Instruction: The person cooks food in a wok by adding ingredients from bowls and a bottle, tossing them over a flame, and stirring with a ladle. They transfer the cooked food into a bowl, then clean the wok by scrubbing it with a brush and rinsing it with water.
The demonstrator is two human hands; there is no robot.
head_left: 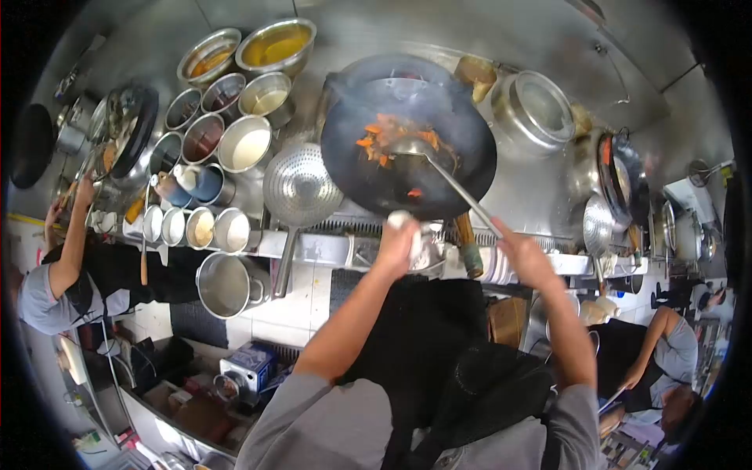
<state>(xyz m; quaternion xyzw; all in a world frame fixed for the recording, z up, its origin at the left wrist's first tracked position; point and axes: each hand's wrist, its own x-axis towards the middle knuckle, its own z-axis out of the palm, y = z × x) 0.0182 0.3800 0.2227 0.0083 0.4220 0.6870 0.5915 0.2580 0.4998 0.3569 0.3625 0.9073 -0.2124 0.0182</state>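
One metal ladle (409,146), rounded wok (360,185)

Ahead of both hands I log a black wok (374,186), orange pieces (368,142) inside. Silver ladle (460,190) at the right hand (523,257); white cloth (416,243) at the left hand (396,246). Left of that hand: silver strainer (304,188), dark-dotted; farther, brownish-red sauce (204,138), cream-coloured liquid (250,149), yellow liquid (276,48). I read the counter (531,186) as metallic grey.
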